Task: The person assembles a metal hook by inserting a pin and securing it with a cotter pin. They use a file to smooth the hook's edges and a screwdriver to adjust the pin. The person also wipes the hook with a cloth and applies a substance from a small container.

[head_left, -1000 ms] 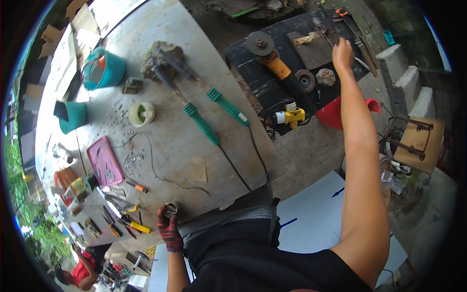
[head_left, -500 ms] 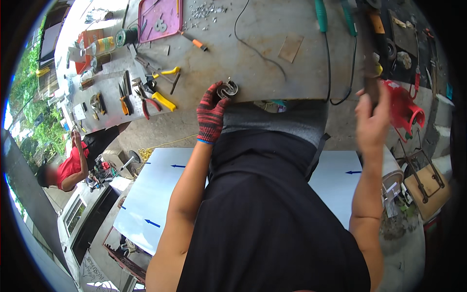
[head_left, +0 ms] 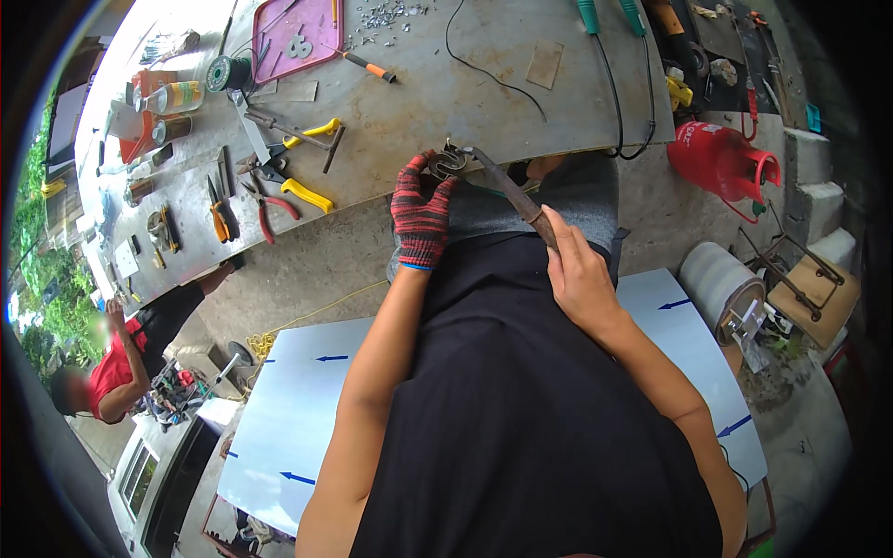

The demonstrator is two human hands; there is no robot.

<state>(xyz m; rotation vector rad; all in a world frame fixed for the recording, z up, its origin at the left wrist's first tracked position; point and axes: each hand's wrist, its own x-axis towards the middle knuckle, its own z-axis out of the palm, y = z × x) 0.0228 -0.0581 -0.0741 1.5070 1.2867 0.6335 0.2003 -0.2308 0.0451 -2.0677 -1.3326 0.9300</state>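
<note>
My left hand (head_left: pixel 421 216), in a red-and-black striped knit glove, grips a small round metal piece (head_left: pixel 448 166) with a curved strip inside, at the table's near edge. My bare right hand (head_left: pixel 584 281) is wrapped round the near end of a long, rusty-brown bar-like tool (head_left: pixel 510 190). The tool slants away to the upper left, and its narrow dark tip meets or nearly meets the far right side of the metal piece. Whether they touch I cannot tell.
Yellow-handled snips (head_left: pixel 307 194), red-handled pliers (head_left: pixel 265 209) and an orange screwdriver (head_left: pixel 370 67) lie on the metal table (head_left: pixel 419 102). Green-handled cables (head_left: pixel 588 17) hang over its edge. A red gas cylinder (head_left: pixel 712 160) stands right. Another person (head_left: pixel 121 367) is at far left.
My right hand has come in from the far right with the brown tool, bringing its tip to the metal piece. My left hand keeps hold of that piece. The view has shifted slightly.
</note>
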